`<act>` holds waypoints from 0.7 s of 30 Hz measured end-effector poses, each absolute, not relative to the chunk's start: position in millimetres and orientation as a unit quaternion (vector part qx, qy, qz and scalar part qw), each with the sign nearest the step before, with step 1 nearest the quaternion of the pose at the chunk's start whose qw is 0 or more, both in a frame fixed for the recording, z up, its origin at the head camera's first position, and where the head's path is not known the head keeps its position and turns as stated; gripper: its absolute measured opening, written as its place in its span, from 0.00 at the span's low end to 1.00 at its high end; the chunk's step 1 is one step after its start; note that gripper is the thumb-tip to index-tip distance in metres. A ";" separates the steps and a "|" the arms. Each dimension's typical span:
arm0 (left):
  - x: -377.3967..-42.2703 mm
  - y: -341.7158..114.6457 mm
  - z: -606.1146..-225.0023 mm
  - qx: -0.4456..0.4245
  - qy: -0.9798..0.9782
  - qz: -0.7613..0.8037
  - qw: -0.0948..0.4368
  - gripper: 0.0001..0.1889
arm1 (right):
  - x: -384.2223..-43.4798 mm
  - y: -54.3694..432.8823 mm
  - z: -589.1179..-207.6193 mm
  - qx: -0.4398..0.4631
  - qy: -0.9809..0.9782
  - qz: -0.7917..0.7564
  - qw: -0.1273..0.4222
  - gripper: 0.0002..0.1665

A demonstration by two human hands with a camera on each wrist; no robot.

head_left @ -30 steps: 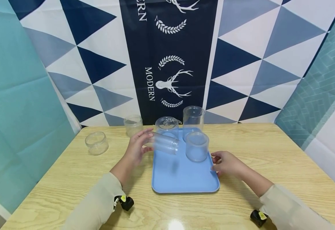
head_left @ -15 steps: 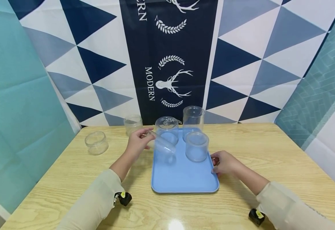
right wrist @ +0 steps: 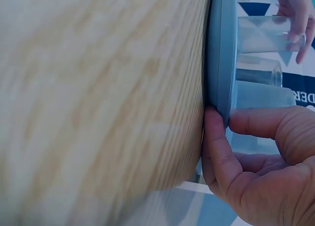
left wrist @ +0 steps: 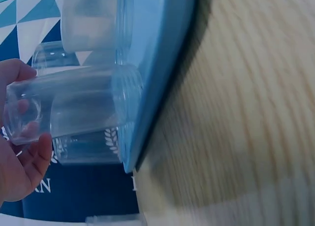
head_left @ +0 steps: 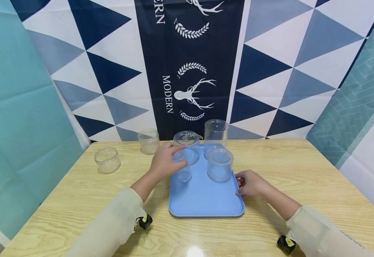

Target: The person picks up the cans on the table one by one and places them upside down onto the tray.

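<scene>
My left hand [head_left: 165,160] grips a slim clear jar [head_left: 184,175] by its upper end, thumb on one side and fingers on the other. In the left wrist view the jar's threaded mouth [left wrist: 127,90] faces down at the tray's left side. The blue tray [head_left: 206,205] lies on the table, and my right hand [head_left: 253,182] pinches its right edge. Seen from the right wrist, the thumb [right wrist: 256,122] is on the rim's inner side and the fingers are underneath. Three more clear jars stand on the tray: a wide one [head_left: 187,137], a tall one [head_left: 216,132] and a short one [head_left: 220,167].
Two clear jars stand on the wooden table left of the tray: a low one [head_left: 107,162] and another [head_left: 149,142] nearer the back. A patterned cloth [head_left: 109,71] hangs behind the table's far edge.
The slim jar, earlier held tilted above the tray, has swung upright and come down at the tray's left side. The left hand moved slightly right; the right hand stays at the tray's edge.
</scene>
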State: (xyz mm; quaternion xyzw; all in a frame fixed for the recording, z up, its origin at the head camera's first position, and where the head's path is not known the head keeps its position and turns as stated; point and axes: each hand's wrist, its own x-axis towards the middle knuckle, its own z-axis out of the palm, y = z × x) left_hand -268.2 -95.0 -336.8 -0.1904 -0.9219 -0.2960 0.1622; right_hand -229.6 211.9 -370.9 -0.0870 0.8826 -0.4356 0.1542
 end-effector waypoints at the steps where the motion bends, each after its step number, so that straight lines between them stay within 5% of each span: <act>1: -268.9 -92.9 -336.4 -0.194 -0.923 -0.289 0.164 0.26 | -229.8 212.1 -370.9 -0.090 0.883 -0.433 0.153 0.35; 21: -278.8 -67.7 -340.6 -0.185 -0.924 -0.283 0.176 0.35 | -227.7 208.7 -370.4 -0.107 0.899 -0.403 0.131 0.33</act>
